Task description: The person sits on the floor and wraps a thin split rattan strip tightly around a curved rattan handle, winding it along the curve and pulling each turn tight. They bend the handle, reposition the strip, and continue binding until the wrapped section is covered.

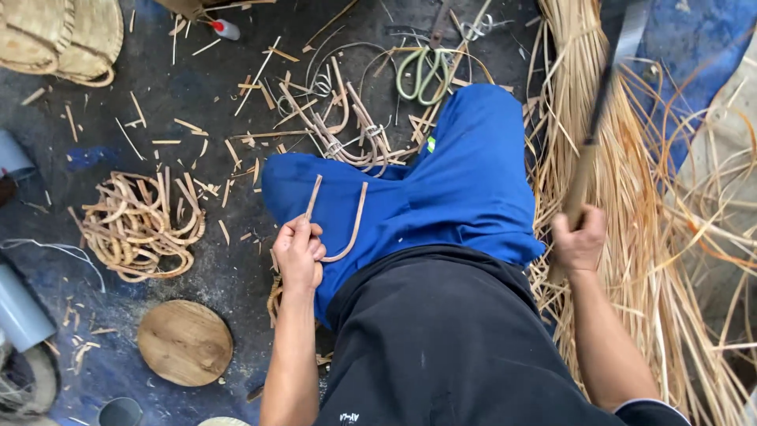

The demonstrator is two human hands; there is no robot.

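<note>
Bent U-shaped strip of tan cane (347, 229) lies across the blue trouser leg (441, 189), one end pinched in the closed left hand (298, 254), the curve hanging just right of that fist. The right hand (579, 239) is wrapped tight around the wooden handle of a long-bladed knife (603, 102), whose blade rises up and away from the grip, blurred. Behind and beside that hand spreads a thick sheaf of pale split cane (631, 237). Left of the left hand sits a heap of curved cane pieces (138, 225); below it, a round wooden disc (185, 342). Green-handled shears (424, 75) lie beyond the knee.
</note>
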